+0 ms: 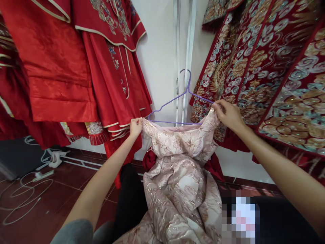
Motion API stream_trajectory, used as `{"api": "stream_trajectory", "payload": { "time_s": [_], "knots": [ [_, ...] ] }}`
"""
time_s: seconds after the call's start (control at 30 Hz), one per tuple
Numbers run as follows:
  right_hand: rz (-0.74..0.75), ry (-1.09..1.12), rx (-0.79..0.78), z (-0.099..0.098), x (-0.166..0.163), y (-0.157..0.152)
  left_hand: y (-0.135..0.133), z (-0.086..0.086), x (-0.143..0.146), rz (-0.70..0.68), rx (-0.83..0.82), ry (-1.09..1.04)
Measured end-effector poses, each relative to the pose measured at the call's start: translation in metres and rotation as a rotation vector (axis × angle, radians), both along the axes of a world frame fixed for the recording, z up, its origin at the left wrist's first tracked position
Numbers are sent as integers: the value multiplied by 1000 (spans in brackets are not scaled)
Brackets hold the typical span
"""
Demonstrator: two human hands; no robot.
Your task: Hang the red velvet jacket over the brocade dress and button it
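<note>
A pink brocade garment (177, 169) with a floral gold pattern hangs down in front of me. A purple wire hanger (182, 98) sits at its top edge, hook upward. My left hand (135, 126) pinches the garment's left corner at the hanger's left end. My right hand (227, 113) grips the garment's right corner together with the hanger's right arm. Both hands are closed on the fabric.
Red satin robes (76, 67) hang on the left. Heavily embroidered red garments (266, 67) hang on the right. A white wall with a vertical rail (186, 40) lies behind. White cables and a power strip (43, 174) lie on the dark red tiled floor.
</note>
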State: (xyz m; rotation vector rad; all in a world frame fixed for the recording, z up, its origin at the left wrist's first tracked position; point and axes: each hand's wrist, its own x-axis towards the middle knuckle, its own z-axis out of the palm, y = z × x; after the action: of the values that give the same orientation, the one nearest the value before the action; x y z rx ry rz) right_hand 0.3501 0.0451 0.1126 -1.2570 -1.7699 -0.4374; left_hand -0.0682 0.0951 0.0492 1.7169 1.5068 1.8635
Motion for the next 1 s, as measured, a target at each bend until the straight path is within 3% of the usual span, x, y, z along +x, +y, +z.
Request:
{"api": "stream_trajectory", "payload": {
  "time_s": [0.13,0.27,0.43,0.57,0.73,0.87,0.93,1.0],
  "knots": [
    [26,-5,14,0,1,-2,-1,6,5,45,81,77],
    [33,-6,-9,-2,-1,0,2,27,22,61,163,158],
    [-11,-44,-75,-9,-13,11,-1,58,57,-52,177,243],
    [-64,-94,-67,-15,-17,21,-3,66,69,-196,104,254],
    [17,-74,-24,-18,-3,22,10,53,51,-208,-2,234],
    [137,-46,63,-26,8,-5,17,27,26,-94,-133,188],
    [149,14,132,-42,14,-28,15,8,11,-69,-193,223],
    [88,111,159,-71,24,-48,10,-12,-6,-81,-259,279]
  ]
}}
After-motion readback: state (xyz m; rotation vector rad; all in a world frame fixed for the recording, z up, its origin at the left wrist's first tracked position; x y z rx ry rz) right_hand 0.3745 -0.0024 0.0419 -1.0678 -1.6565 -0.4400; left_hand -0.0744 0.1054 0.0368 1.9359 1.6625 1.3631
